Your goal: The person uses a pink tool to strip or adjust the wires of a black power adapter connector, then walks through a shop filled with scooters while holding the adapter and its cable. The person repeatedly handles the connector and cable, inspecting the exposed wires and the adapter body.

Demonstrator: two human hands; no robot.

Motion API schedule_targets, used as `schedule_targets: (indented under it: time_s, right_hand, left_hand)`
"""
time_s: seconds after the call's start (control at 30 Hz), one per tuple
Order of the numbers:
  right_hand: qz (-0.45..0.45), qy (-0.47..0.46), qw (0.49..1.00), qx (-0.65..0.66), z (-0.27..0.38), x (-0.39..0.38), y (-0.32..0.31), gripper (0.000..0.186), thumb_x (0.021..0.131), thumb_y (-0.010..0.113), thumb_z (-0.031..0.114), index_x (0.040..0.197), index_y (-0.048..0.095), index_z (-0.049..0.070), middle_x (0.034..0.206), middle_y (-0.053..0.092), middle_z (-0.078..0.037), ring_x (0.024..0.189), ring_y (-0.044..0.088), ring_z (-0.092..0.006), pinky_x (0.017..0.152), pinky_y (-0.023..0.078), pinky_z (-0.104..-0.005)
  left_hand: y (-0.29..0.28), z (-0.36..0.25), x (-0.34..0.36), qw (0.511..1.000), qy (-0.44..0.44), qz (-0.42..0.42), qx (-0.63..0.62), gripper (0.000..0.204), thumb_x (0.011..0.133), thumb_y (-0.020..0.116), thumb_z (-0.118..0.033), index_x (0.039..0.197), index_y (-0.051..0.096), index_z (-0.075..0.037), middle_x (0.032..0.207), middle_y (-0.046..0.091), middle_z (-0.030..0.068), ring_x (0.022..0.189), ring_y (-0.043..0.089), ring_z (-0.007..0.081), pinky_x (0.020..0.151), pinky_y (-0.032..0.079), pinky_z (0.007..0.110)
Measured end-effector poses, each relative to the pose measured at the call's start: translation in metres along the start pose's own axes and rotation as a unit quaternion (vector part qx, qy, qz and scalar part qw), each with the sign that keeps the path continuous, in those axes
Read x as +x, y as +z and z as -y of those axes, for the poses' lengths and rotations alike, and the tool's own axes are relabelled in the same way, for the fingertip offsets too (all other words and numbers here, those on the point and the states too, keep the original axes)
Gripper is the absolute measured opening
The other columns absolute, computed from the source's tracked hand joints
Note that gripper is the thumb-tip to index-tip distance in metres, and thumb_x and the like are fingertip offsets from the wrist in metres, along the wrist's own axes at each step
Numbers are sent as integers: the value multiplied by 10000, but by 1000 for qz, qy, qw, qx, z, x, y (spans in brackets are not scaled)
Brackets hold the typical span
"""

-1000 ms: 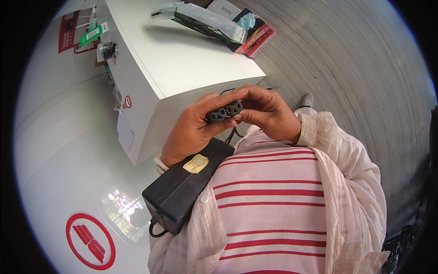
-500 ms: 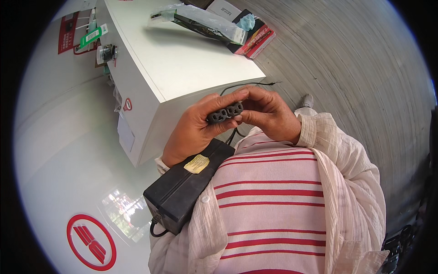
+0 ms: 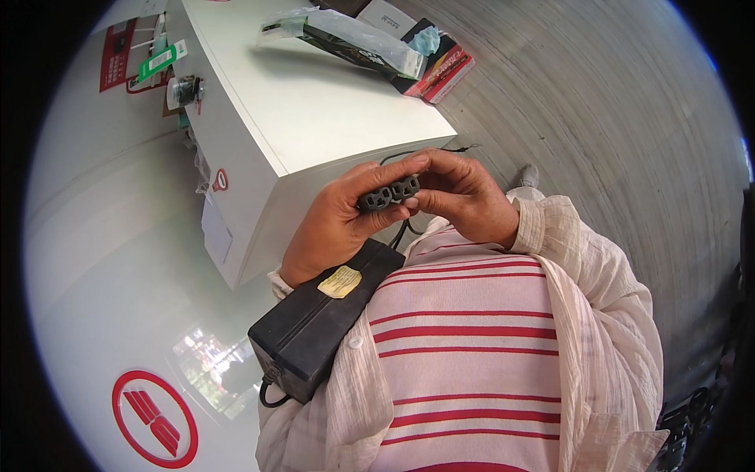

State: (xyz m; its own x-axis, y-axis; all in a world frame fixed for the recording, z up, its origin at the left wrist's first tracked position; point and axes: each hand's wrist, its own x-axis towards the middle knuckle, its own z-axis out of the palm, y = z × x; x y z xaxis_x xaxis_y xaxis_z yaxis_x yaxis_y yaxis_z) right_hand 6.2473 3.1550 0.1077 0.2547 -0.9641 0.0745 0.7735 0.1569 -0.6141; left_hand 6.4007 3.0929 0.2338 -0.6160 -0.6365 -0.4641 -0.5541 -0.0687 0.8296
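Two dark three-hole plug connectors (image 3: pixel 387 193) are held side by side, holes facing up toward me. My left hand (image 3: pixel 338 220) is closed on them with its thumb and fingers. My right hand (image 3: pixel 468 200) pinches them from the other side, fingertips meeting those of my left hand. Black cords hang below the hands. A black power-adapter brick (image 3: pixel 303 334) with a yellowed label rests against the left side of my body, just below my left hand, a cord looped at its lower end.
A white cabinet (image 3: pixel 354 118) bears bagged and boxed items (image 3: pixel 436 75) at the back. Small items (image 3: pixel 182 91) are on its left side. A glossy white surface (image 3: pixel 94 275) with a red emblem lies to the left. The grey floor (image 3: pixel 645 126) and a foot (image 3: pixel 525 177) show at right.
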Motion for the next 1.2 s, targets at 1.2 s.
schedule_targets:
  time_s: [1.2]
  right_hand:
    - [45,22,998,30,-14,16,19,265,887,634,13,1143,568,31,998,602,-27,872,588,-81,779,500,-240]
  left_hand:
    - [-24,14,-22,995,68,-9,69,585,754,759,-188,1294,571,-63,833,494,19,741,437,125,682,366,258]
